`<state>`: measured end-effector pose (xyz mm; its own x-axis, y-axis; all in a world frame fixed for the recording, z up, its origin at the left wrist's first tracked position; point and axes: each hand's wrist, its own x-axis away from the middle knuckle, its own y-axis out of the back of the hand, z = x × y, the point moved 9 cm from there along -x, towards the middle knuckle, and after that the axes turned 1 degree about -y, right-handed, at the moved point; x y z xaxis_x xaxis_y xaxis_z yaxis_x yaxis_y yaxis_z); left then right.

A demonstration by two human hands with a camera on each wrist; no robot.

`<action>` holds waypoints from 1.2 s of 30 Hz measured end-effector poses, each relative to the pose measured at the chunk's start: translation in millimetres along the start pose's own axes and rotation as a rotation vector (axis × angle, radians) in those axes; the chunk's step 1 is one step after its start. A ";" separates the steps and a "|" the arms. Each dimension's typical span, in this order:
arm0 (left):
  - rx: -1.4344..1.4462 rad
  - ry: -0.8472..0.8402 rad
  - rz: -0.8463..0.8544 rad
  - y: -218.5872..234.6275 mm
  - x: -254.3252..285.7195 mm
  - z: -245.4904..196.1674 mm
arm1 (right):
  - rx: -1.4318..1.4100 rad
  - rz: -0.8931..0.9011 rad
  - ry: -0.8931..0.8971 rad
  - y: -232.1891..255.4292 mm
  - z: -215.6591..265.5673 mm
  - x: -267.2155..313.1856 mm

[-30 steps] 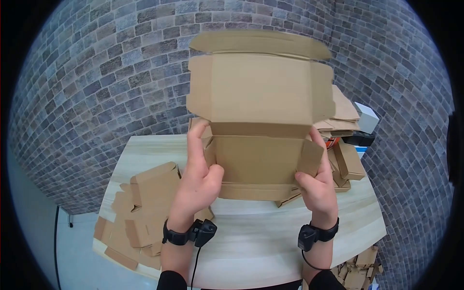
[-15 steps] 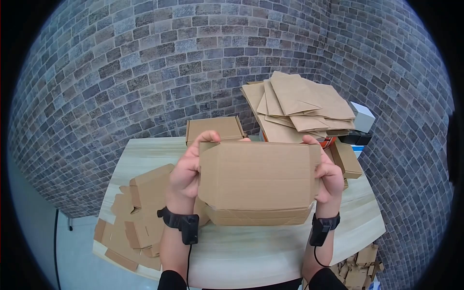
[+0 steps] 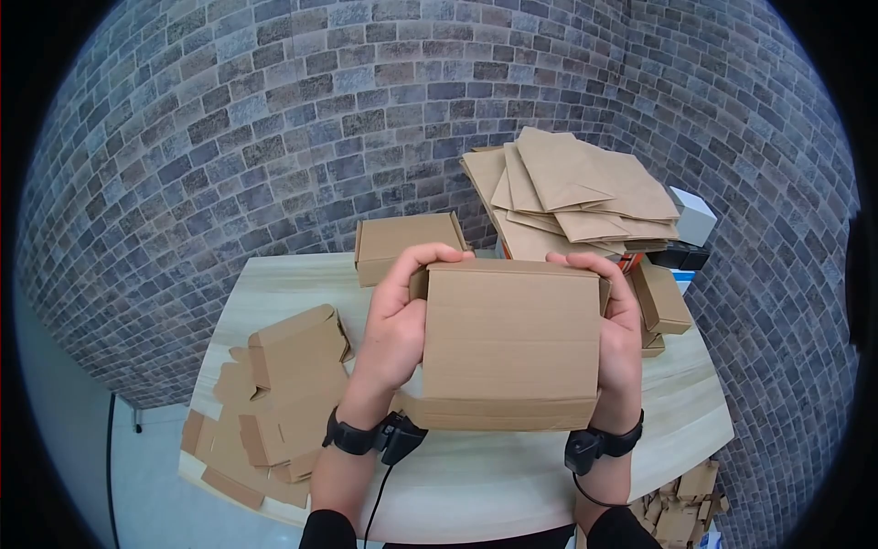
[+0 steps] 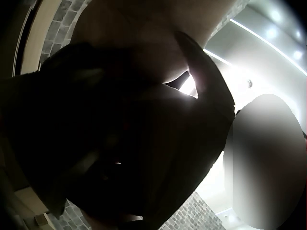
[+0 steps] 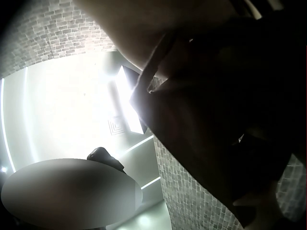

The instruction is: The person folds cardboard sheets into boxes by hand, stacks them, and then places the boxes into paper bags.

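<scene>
A brown cardboard box (image 3: 512, 339) is held up over the table, its lid panel facing the head camera and a flap hanging along its lower edge. My left hand (image 3: 399, 320) grips its left side, fingers curled over the top edge. On the right side my right hand (image 3: 615, 325) grips it the same way, fingers over the top corner. In the left wrist view the cardboard (image 4: 158, 143) is a dark shape close to the lens; the right wrist view shows the cardboard (image 5: 201, 143) just as dark, with finger details hidden.
Flattened cardboard pieces (image 3: 293, 357) lie at the table's left. A closed box (image 3: 407, 240) stands at the back, beside a stack of brown paper sheets (image 3: 585, 188). Small boxes (image 3: 660, 297) sit at the right, a white box (image 3: 693, 220) behind them. More cardboard (image 3: 681, 503) is below the right edge.
The raised lid panel has folded down toward me over the box's interior. Both hands have moved from the open sides to curl over the top edge, and the side flaps are now mostly out of sight.
</scene>
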<state>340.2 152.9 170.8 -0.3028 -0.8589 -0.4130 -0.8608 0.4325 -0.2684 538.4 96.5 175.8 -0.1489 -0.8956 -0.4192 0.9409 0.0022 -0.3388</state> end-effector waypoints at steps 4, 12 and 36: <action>0.156 -0.016 0.190 -14.5 1.6 -2.0 | 0.081 -0.017 0.012 7.4 2.5 -1.9; -0.133 -0.006 0.170 -13.6 3.4 3.9 | -0.104 0.313 -0.047 -4.1 4.9 -0.3; 0.231 0.078 0.108 12.4 -2.1 6.7 | 0.736 0.052 0.390 -25.5 -3.8 2.5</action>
<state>332.8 162.0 162.5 -0.4267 -0.8188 -0.3840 -0.7080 0.5666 -0.4215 512.8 95.9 180.2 -0.0668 -0.6842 -0.7263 0.8881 -0.3726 0.2693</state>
